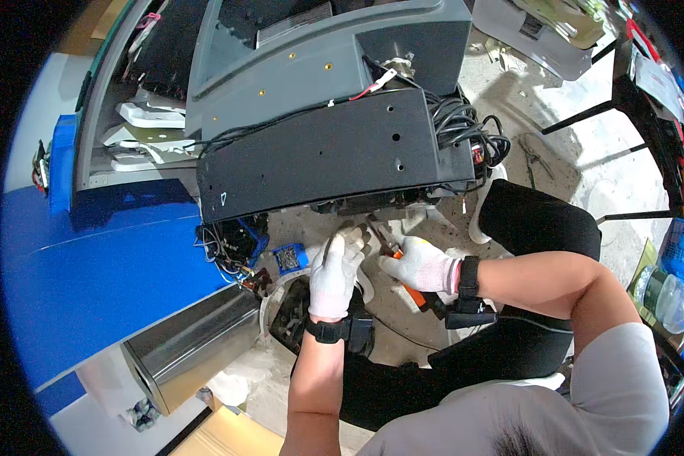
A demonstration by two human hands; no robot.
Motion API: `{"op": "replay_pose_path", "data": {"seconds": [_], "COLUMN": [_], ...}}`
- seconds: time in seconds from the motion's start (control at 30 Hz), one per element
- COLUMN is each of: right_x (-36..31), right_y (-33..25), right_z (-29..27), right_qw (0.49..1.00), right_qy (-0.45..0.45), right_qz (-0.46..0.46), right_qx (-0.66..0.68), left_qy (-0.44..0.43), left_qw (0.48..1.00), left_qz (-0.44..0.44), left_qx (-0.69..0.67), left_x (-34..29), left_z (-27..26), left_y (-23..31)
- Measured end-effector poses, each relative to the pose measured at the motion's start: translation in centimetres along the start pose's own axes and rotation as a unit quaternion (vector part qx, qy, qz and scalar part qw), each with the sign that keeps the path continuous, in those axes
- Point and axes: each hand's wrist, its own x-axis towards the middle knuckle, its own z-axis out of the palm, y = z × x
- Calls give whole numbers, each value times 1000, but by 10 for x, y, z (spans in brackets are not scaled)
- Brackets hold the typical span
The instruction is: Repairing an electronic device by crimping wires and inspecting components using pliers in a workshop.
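My right hand, in a white glove, is closed round orange-handled pliers. Their dark metal head points up and left towards the underside of a black metal panel. Just left of the pliers, my left hand, also gloved, has its fingers bent together below the panel's lower edge. Whatever lies between those fingers is hidden. The panel belongs to a large dark grey machine housing. Dark parts show beneath it.
Coiled black cables hang at the panel's right end. A small blue box of screws sits left of my left hand, near a bundle of wires. A blue surface stretches along the left. At right stands a black-legged table.
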Motion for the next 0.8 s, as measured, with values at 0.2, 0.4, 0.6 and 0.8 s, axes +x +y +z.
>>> {"op": "replay_pose_path", "data": {"seconds": [0.2,0.4,0.6,0.8], "right_x": [6,-2,9,21], "right_y": [18,10,17,25], "right_z": [11,4,23,32], "right_qw": [996,988,985,974], "right_qy": [-87,-142,-147,-201], "right_qz": [-2,26,76,49], "right_qx": [22,48,-45,-98], "left_qy": [16,17,-21,-50], "left_qw": [997,992,973,941], "left_qz": [-42,-38,-7,47], "left_qx": [61,115,228,332], "left_x": [7,9,19,16], "left_z": [-6,-2,-30,-46], "left_y": [-5,-3,-30,-30]}}
